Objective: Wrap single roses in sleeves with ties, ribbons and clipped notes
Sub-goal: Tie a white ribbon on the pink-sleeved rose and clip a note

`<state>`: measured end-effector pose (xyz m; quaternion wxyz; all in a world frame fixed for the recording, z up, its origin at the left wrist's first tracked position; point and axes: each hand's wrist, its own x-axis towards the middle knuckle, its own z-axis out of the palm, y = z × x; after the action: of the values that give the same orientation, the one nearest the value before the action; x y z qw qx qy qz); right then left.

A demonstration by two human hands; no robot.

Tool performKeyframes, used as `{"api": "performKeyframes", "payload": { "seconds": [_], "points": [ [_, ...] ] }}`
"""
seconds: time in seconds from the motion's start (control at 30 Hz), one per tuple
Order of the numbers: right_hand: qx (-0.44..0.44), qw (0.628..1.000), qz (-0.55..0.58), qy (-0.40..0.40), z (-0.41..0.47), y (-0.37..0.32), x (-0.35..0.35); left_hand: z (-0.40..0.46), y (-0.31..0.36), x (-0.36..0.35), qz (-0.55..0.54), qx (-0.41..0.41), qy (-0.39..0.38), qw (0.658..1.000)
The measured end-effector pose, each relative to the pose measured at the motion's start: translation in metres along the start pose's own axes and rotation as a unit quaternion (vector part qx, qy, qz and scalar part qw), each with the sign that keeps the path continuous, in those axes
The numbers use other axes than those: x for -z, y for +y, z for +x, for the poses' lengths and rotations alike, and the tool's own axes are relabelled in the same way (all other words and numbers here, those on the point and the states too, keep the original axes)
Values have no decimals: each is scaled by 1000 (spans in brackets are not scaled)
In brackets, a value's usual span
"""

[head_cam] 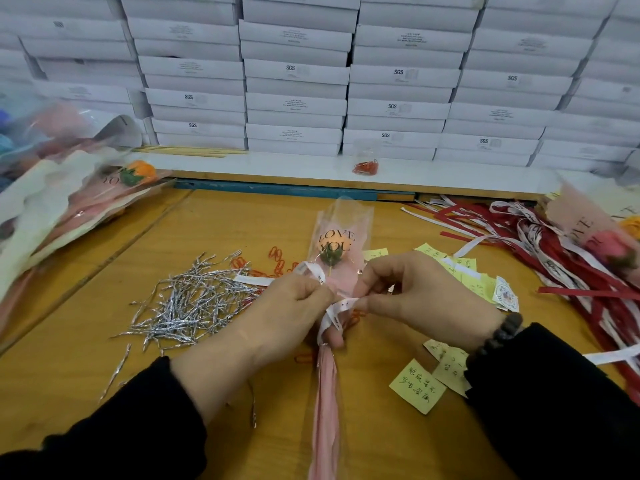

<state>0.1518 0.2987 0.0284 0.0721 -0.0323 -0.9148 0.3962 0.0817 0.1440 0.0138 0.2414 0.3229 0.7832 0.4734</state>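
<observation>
Pinching a white printed ribbon [337,308] at the gathered neck of a pink sleeve [341,258] in the head view, left hand [294,306] and right hand [415,289] both with fingers curled on the ribbon's ends. Lying along the middle of the tabletop [104,289], sleeve marked LOVE YOU with an orange rose [332,249] inside, tail toward the wearer. Scattered left, silver twist ties [190,303]; beyond them, red paper clips [277,261]. Spread right, yellow notes [417,386] and red and white ribbons [554,258]. Stacked behind, white boxes [294,98].
</observation>
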Motion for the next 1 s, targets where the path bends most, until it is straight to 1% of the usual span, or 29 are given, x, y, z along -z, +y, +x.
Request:
{"api": "performKeyframes", "payload": {
  "seconds": [0.13, 0.3, 0.37, 0.47, 0.5, 0.53, 0.57, 0.6, 0.63, 0.67, 0.73, 0.77, 0.87, 0.93, 1.0],
  "points": [
    [-20, 990, 56, -124, -4, -3, 0, 3, -5, 3, -55, -13, 28, 998],
    [-67, 975, 92, -192, -6, -4, -6, 3, -8, 5, -68, -42, 32, 996],
    [-73, 970, 63, -222, -8, -9, -4, 4, -9, 6, -87, -46, 23, 995],
    [-48, 953, 17, -297, -15, -25, 2, 5, -12, 7, -114, -45, 19, 992],
    [-38, 948, -9, -316, -18, -32, 4, 6, -13, 7, -118, -44, 17, 992],
    [-24, 947, -52, -318, -21, -38, 5, 6, -13, 7, -118, -44, 15, 992],
    [-4, 948, -112, -297, -22, -42, 6, 7, -14, 8, -115, -43, 13, 992],
    [18, 951, -177, -254, -22, -42, 6, 7, -15, 8, -107, -43, 13, 993],
    [30, 954, -223, -197, -21, -40, 5, 8, -15, 9, -100, -44, 14, 994],
    [22, 964, -230, -136, -19, -35, 3, 8, -16, 9, -97, -48, 16, 994],
    [-22, 988, -151, -39, -13, -23, -3, 8, -15, 8, -97, -56, 23, 993],
    [-43, 994, -98, -14, -10, -17, -7, 7, -14, 8, -97, -60, 25, 993],
    [-69, 996, 54, -20, -5, -1, -18, 7, -14, 7, -97, -59, 35, 993],
    [-59, 993, 100, -18, -5, 2, -24, 8, -14, 8, -92, -56, 48, 993],
    [-53, 993, 108, -3, -4, 3, -29, 8, -14, 8, -90, -59, 58, 992]
  ]
}}
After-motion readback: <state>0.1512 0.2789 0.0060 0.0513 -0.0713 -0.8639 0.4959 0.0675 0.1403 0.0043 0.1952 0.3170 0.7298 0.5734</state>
